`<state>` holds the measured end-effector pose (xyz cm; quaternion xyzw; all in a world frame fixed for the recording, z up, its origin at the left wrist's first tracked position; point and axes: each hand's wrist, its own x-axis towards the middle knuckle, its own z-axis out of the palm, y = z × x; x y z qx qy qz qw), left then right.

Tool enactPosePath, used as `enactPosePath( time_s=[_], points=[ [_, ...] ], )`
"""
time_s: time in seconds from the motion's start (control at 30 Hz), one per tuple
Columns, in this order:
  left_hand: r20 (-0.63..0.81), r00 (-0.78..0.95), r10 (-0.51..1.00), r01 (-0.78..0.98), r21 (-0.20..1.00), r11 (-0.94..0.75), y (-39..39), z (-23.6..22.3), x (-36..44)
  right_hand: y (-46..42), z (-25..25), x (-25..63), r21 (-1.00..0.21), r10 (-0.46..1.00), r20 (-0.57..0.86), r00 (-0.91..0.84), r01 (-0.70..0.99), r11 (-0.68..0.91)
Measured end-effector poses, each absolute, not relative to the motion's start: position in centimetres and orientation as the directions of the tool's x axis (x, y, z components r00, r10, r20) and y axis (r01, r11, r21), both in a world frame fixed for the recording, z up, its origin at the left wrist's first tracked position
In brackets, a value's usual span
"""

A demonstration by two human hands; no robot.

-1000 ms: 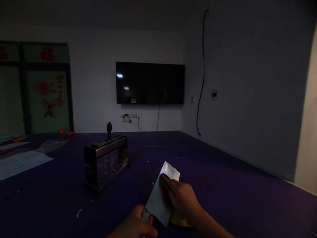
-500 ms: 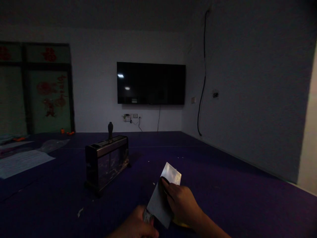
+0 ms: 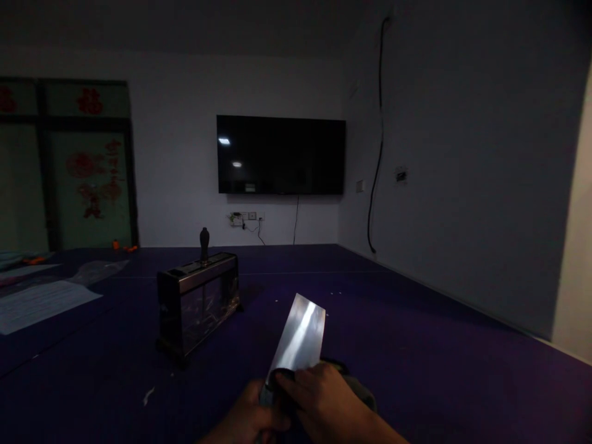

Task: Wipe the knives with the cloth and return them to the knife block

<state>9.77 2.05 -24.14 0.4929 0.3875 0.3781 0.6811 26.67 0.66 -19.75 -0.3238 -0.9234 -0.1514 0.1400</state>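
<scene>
A cleaver (image 3: 301, 330) with a broad shiny blade points up and away from me, its blade tilted to the right. My left hand (image 3: 250, 414) is closed around its handle at the bottom of the view. My right hand (image 3: 326, 398) presses a dark, soft-looking piece (image 3: 283, 374), perhaps a cloth, against the lower blade near the handle. More dark material (image 3: 363, 390) with a yellowish edge shows behind that hand; its exact kind is unclear. To the left stands a knife block (image 3: 206, 308) with see-through sides, a dark handle (image 3: 204, 243) rising from its top slots.
Everything stands on a purple surface (image 3: 416, 370). White paper (image 3: 46, 303) and clear plastic (image 3: 99, 271) lie at left, with small orange things (image 3: 124, 246) farther back. A white scrap (image 3: 148, 396) lies before the block. A television (image 3: 281, 155) hangs on the far wall.
My right hand and the dark piece have slid down the blade toward the handle, baring the upper blade. The cleaver's tip has shifted slightly left and up.
</scene>
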Motion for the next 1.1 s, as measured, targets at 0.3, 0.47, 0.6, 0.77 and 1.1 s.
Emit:
enactPosePath(
  time_s=[0.3,0.47,0.6,0.77,1.1],
  points=[
    [-0.114,0.340,0.934,-0.259,0.943,0.210,1.3,-23.6,9.3,2.2,-19.9,28.6,0.140,0.621,0.348,-0.703,0.694,0.707],
    [-0.140,0.346,0.928,-0.270,0.932,0.241,1.0,-23.4,9.2,2.7,-20.1,29.0,0.128,0.646,0.382,-0.661,0.730,0.672],
    [-0.116,0.385,0.916,-0.203,0.957,0.207,0.7,-23.4,9.3,2.9,-20.2,29.2,0.108,0.650,0.426,-0.630,0.749,0.654],
    [-0.075,0.430,0.900,-0.218,0.958,0.184,0.7,-23.5,9.1,3.3,-20.3,29.5,0.100,0.686,0.465,-0.560,0.803,0.587],
    [-0.108,0.409,0.906,-0.246,0.943,0.223,0.6,-24.0,9.0,4.4,-20.7,30.2,-0.020,0.754,0.561,-0.342,0.905,0.425]
  ],
)
